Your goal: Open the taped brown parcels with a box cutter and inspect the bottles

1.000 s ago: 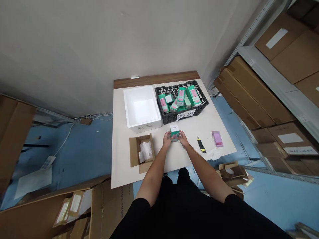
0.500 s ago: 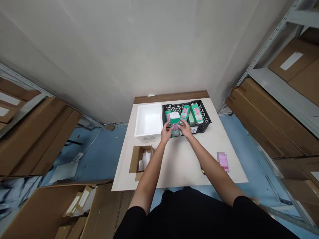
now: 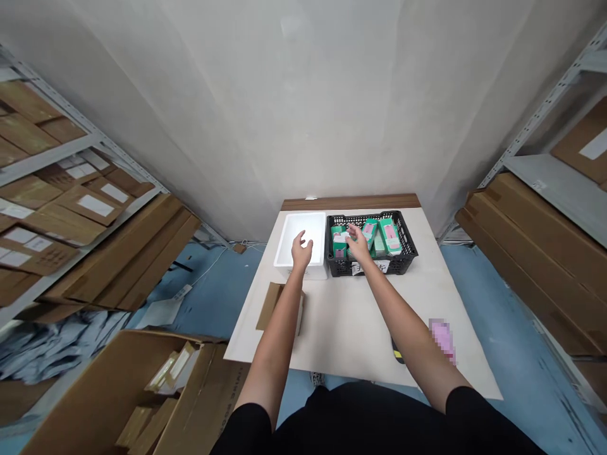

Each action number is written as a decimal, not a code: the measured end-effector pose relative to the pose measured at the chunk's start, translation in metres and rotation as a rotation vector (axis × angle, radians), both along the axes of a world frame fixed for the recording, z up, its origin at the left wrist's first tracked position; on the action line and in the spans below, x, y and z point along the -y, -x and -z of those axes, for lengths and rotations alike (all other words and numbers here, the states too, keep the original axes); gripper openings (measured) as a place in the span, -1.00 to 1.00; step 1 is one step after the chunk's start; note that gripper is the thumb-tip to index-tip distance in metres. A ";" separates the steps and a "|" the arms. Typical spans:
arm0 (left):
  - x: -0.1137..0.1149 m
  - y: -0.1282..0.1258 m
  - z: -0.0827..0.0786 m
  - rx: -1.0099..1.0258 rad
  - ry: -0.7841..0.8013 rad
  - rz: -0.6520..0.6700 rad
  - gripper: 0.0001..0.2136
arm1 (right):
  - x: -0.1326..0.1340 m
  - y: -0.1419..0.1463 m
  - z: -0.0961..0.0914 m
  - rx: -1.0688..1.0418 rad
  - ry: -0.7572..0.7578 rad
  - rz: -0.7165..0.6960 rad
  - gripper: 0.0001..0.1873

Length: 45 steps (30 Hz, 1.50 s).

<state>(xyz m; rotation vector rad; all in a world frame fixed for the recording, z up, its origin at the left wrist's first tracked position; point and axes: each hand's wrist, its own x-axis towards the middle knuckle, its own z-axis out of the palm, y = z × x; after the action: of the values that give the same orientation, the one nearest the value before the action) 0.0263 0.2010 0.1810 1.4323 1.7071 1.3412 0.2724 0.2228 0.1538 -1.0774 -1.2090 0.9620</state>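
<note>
My left hand (image 3: 301,253) is held over the near side of the white foam box (image 3: 287,239), its fingers apart and nothing in them. Beside that box stands a black plastic basket (image 3: 404,262) holding several green-and-pink boxes. My right hand (image 3: 359,244) hovers over the basket's left half with fingers spread, empty. Just left of its fingertips, a green-and-pink box with a white end (image 3: 340,245) lies in the basket, partly hidden. Another green-and-pink box (image 3: 389,236) leans in the basket's right part.
An open cardboard box (image 3: 270,308) sits on the pale table (image 3: 341,328), partly behind my left forearm. A pixelated pink item (image 3: 442,340) and a black-and-yellow object (image 3: 397,354) lie near my right forearm. A large open carton (image 3: 90,392) stands left; loaded shelves flank both sides.
Both hands have let go of the green-and-pink box, which now rests in the basket. My left hand has moved left over the foam box. The head view has shifted.
</note>
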 end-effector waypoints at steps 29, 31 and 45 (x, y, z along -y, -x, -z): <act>0.288 0.191 0.201 -0.313 0.490 0.444 -0.86 | 0.321 0.241 0.194 0.906 0.559 -0.187 -0.69; 0.294 0.174 0.196 -0.433 0.450 0.452 -0.81 | 0.328 0.228 0.192 0.953 0.546 -0.131 -0.79; 0.265 -0.058 0.110 -0.639 -0.114 0.741 -0.80 | 0.383 0.011 0.100 0.886 0.307 0.518 -0.83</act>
<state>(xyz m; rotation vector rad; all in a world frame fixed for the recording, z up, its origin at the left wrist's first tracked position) 0.0847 -0.0643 0.0708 2.4169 1.1906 0.6042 0.2612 -0.1599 0.0541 -2.0658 -1.3664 0.2383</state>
